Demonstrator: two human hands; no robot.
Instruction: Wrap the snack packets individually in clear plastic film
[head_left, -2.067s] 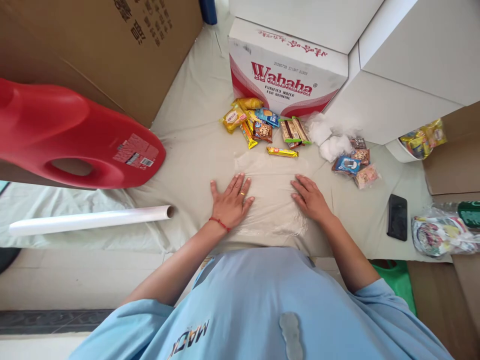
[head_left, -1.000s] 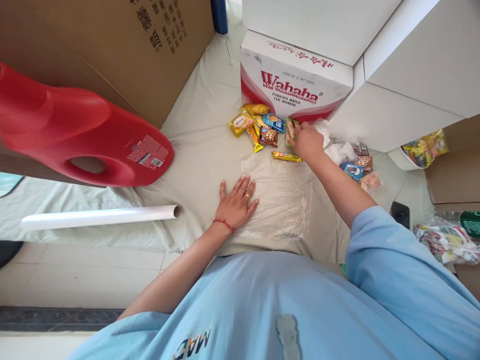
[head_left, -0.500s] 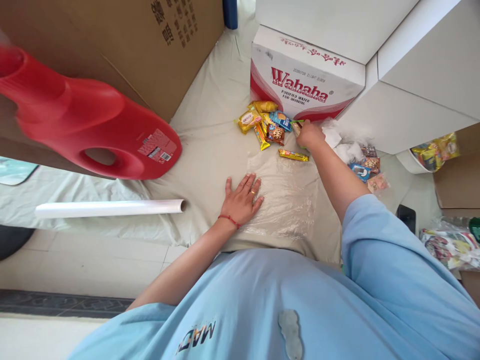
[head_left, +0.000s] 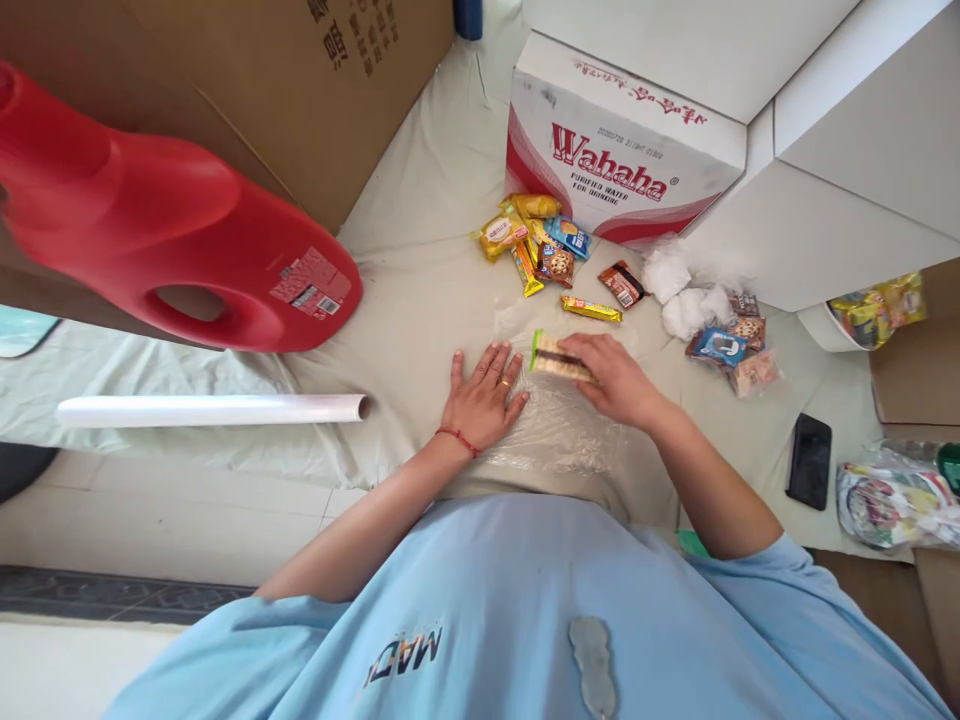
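Note:
My left hand (head_left: 484,395) lies flat with fingers spread on the left edge of a clear plastic film sheet (head_left: 570,430). Closed around a wrapped snack bar (head_left: 551,357) with a green end, my right hand (head_left: 611,380) is over the upper part of the film. Just beyond it lies a small yellow packet (head_left: 592,308). A brown snack packet (head_left: 623,284) rests farther back, beside a pile of packaged snacks (head_left: 555,264) in yellow, blue and brown wrappers.
A Wahaha carton (head_left: 622,160) stands at the back. On the left are a large red jug (head_left: 247,250) and a roll of plastic film (head_left: 214,410). White crumpled bundles (head_left: 686,305), more snack packets (head_left: 716,346) and a phone (head_left: 810,462) lie on the right.
My right hand has come back from the snack pile toward me, bringing the snack bar over the film. The brown packet it was covering now shows. My left hand stays on the film.

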